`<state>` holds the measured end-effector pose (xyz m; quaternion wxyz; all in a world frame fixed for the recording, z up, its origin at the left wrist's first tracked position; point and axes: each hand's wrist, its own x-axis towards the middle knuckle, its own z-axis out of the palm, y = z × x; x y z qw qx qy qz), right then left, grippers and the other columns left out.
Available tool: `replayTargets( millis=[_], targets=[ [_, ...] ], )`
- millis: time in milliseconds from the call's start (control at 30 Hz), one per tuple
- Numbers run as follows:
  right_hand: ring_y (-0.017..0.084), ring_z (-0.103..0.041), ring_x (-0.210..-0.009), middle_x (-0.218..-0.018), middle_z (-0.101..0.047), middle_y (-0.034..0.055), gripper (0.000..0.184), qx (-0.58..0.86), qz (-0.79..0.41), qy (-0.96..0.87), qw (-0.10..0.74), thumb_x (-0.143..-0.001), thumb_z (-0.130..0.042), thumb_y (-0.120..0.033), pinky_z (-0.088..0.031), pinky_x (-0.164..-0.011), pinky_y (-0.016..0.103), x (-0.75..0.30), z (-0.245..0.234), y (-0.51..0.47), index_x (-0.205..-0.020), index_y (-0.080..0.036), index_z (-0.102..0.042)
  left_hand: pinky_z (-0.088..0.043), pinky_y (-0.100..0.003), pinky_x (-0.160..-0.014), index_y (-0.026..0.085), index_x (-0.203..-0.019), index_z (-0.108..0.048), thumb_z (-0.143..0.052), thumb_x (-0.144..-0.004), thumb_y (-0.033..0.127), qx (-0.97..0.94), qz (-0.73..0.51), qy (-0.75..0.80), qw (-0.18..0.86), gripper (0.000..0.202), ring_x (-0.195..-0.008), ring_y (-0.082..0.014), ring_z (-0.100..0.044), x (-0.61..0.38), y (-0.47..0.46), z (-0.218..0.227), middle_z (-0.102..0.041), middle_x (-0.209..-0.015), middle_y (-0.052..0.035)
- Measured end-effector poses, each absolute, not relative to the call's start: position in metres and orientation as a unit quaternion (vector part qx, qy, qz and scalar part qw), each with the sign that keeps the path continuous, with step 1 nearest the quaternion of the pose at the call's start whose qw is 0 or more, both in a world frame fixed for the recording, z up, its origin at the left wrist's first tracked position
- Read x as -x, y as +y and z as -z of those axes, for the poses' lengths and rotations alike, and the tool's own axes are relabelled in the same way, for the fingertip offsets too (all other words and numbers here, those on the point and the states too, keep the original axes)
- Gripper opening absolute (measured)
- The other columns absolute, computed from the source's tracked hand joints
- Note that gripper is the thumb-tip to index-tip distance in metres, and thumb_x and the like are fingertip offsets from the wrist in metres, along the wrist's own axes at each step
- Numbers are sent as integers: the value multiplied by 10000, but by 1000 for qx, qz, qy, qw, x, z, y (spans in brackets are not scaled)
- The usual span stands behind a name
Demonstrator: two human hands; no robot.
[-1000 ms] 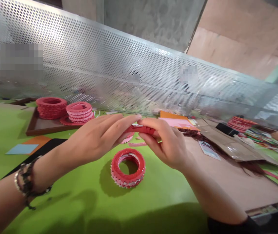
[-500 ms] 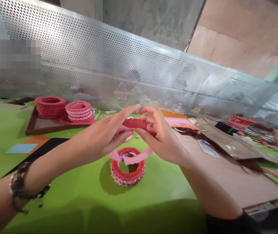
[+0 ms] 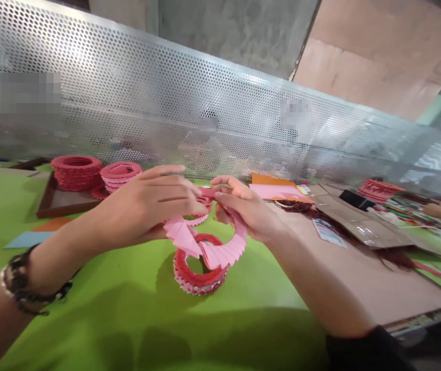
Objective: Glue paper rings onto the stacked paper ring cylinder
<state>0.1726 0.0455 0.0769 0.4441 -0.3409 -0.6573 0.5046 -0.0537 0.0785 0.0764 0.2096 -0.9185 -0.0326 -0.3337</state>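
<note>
The left hand [image 3: 154, 201] and the right hand [image 3: 243, 206] gripped a pleated ring [image 3: 226, 252] between them, pink side toward the wearer; just below the hands a red ring [image 3: 201, 287] lay on the green table [image 3: 267, 309]; beyond the left hand sat a tray [image 3: 45, 206] with stacks [image 3: 77, 178]; beside the right forearm lay a board [image 3: 344, 283]; past both hands ran a perforated screen [image 3: 236, 87], a grey wall [image 3: 224, 31] behind it.

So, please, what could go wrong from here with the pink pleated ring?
The pink pleated ring might crease if the left hand or right hand presses too hard. Its near side shows a break, which could spread wider. Lowered carelessly, it may knock the red ring on the green table.
</note>
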Motion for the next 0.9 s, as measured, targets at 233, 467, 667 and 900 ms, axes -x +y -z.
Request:
replayTargets(
  millis=[233, 467, 667, 900],
  targets=[
    [187, -603, -1136, -1146, -642, 86, 515, 292, -314, -788, 441, -973, -354, -642, -495, -971, 367, -174, -75, 41, -1078, -201, -599, -465, -279, -641, 238, -844, -629, -249, -1067, 474, 893, 387, -119, 198, 500, -635, -161, -640, 53, 83, -76, -700, -691, 14],
    [93, -597, -719, -829, -652, -1, 195, 199, -114, -875, 426, -1010, -480, -344, -467, -646, 226, -171, -76, 29, -991, -180, -584, -403, -184, -449, 255, -1012, -601, -413, -1047, 395, 868, 466, -133, 112, 237, -493, -93, -578, 47, 75, -72, -678, -676, 56],
    [76, -531, -628, -723, -582, -33, 173, 207, -28, -888, 409, -1023, -443, -270, -414, -562, 198, -170, -81, 18, -896, -191, -528, -516, -207, -555, 262, -1078, -572, -332, -1070, 404, 863, 478, -54, 158, 279, -618, -114, -649, 45, 64, -70, -708, -798, 14],
    [80, -577, -680, -778, -647, -13, 208, 211, 30, -913, 348, -1038, -435, -286, -432, -580, 200, -172, -98, 0, -883, -191, -536, -534, -219, -559, 288, -1022, -548, -292, -1074, 309, 858, 455, -66, 228, 262, -632, -114, -644, 48, 42, -79, -681, -803, 22]
  ],
)
